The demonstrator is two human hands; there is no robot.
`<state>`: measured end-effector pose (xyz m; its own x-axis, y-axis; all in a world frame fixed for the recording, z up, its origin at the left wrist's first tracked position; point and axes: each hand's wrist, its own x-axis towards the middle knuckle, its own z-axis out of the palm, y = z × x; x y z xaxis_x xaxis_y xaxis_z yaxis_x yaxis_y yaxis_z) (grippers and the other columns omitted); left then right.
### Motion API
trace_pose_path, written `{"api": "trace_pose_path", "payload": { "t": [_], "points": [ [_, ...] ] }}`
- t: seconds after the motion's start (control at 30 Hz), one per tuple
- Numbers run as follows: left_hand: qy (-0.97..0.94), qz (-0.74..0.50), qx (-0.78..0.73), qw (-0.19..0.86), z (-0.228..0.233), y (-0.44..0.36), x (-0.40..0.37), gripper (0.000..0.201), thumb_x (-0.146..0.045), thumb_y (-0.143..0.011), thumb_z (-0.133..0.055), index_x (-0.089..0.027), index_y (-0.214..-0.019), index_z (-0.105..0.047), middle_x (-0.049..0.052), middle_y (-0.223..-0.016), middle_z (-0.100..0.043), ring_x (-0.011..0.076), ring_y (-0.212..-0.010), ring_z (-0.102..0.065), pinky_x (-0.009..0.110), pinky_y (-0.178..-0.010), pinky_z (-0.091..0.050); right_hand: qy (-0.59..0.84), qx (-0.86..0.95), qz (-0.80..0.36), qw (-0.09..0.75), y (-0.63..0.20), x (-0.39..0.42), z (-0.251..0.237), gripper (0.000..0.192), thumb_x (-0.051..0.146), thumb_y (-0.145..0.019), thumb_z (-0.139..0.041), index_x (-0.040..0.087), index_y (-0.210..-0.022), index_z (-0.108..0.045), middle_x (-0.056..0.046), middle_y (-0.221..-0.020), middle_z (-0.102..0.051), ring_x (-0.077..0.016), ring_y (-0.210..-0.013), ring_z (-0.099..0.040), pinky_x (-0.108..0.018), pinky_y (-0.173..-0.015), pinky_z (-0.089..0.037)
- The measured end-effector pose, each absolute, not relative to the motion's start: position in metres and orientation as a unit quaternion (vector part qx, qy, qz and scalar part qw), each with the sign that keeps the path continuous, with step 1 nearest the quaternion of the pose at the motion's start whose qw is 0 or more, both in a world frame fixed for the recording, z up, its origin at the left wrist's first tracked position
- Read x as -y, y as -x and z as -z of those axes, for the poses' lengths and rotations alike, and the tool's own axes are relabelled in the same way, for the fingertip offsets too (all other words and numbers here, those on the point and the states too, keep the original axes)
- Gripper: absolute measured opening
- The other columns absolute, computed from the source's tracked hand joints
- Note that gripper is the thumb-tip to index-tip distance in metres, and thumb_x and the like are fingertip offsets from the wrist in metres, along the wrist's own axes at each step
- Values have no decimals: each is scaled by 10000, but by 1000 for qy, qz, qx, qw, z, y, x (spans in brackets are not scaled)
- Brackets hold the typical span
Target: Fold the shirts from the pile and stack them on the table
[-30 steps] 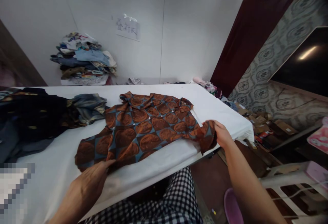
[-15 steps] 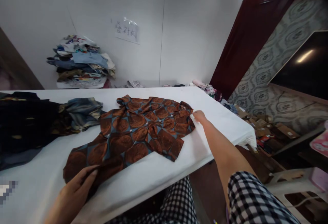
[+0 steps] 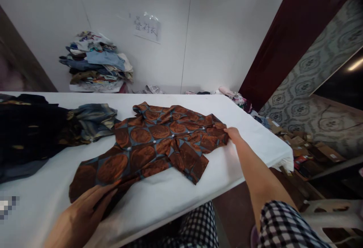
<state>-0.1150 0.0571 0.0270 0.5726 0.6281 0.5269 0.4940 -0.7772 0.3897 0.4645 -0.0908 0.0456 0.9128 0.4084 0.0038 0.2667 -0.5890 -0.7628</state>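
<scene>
Nearest, the left hand [image 3: 81, 214] is closed on the near edge of the patterned shirt [image 3: 144, 149], toward its left end, thumb and fingers pinching the cloth. The shirt lies on the white tabletop [image 3: 255, 146] in front of the person, buttons facing up, in a row running left to right. One sleeve [image 3: 189, 161] lies crumpled along the near side, pointing toward the person. Beyond it, the right hand [image 3: 234, 135] pinches the shirt's right end, the hands well apart.

The step in hand seems to be drawing the shirt out flat between its two ends. The next move would appear to call for an even pull and for smoothing the creases near that sleeve.

To the left, a heap of dark clothes [image 3: 31, 134] takes up tabletop space, and a blue striped garment [image 3: 95, 121] beside it comes close against the shirt's left side, leaving little room there. To the right, past the tabletop, are cardboard boxes [image 3: 323, 151]. At the back stands a tall stack of clothes [image 3: 99, 64], and a handwritten sheet [image 3: 146, 28] hangs on the wall [image 3: 224, 32].
</scene>
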Motion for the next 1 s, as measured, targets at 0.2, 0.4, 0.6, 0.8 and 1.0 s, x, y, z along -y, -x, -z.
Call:
{"api": "trace_pose_path", "payload": {
  "t": [0.2, 0.4, 0.6, 0.8, 1.0],
  "points": [
    [-893, -370, -248, 66, -46, 107, -52, 320, -488, -907, -495, -271, -978, -719, 6, -948, -727, 150, -849, -697, 229, -790, -552, 846, 127, -105, 506, -457, 160, -36, 152, 292, -660, -622, 235, -603, -493, -30, -568, -637, -215, -629, -662, -301, -542, -525],
    [-911, -354, -197, 79, -31, 120, -53, 231, -343, -901, -538, -300, -1067, -693, 14, -1072, -714, 175, -1013, -654, 295, -923, -512, 830, 227, -23, 509, -402, 161, -49, 155, 367, -675, -634, 220, -720, -620, -44, -739, -687, -226, -800, -642, -342, -746, -523],
    [-892, -369, -249, 84, -32, 111, -39, 277, -409, -907, -500, -251, -952, -724, 26, -944, -741, 168, -888, -693, 273, -844, -550, 766, 549, -110, 317, -265, 126, -60, 400, 478, -831, -587, 229, -1136, -659, -91, -1132, -692, -246, -1051, -628, -370, -906, -482],
    [-876, -335, -318, 134, -41, 113, -31, 328, -423, -893, -487, -220, -1028, -707, 50, -998, -748, 189, -928, -694, 298, -879, -550, 743, 536, -173, 363, -244, 134, -63, 230, 389, -872, -532, 217, -800, -665, -58, -847, -702, -222, -847, -656, -348, -809, -499],
    [-888, -313, -307, 141, -29, 132, -28, 309, -427, -886, -491, -287, -1065, -701, 25, -1049, -747, 219, -985, -689, 363, -955, -528, 732, 288, -140, 601, -290, 236, -85, 384, 569, -916, -410, 294, -1067, -631, -105, -1163, -666, -241, -1014, -661, -363, -749, -549]
  ]
}}
